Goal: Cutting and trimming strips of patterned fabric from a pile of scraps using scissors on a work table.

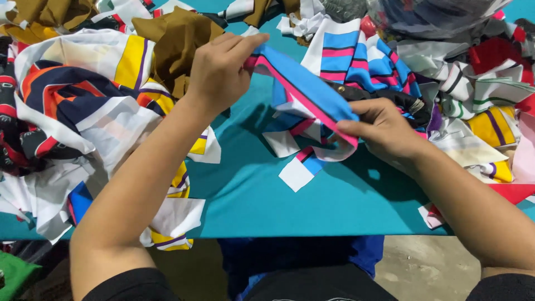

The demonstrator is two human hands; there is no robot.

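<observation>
While you are leaning over the teal table (267,206), these are the notes for this moment.

Strip: you are holding a folded fabric strip (304,89), blue with a pink edge and white patches, stretched in the air just above the table between your two hands.
Left hand: your left hand (220,69) is pinching the strip's upper end between thumb and fingers, closed tight on the cloth, raised above the table's middle.
Right hand: your right hand (384,131) is gripping the strip's lower end, fingers curled over it and clenched; loose blue, pink and white tails are hanging from that end and touching the tabletop.
Dark item: something dark with a metal ring (409,103) is lying just behind your right hand; you cannot tell what it is.
Left pile: a heap of scraps (78,95) in white, yellow, navy and orange is lying beside your left forearm, spilling over the table's near edge.
Brown cloth: a brown piece (173,42) is lying behind your left hand, on top of the heap.
Right pile: striped blue, pink and white fabric (356,56) is lying beyond the strip, with white, green, yellow and red scraps (490,100) further right.
Floor: blue cloth (301,253) is showing below the table's edge.
</observation>
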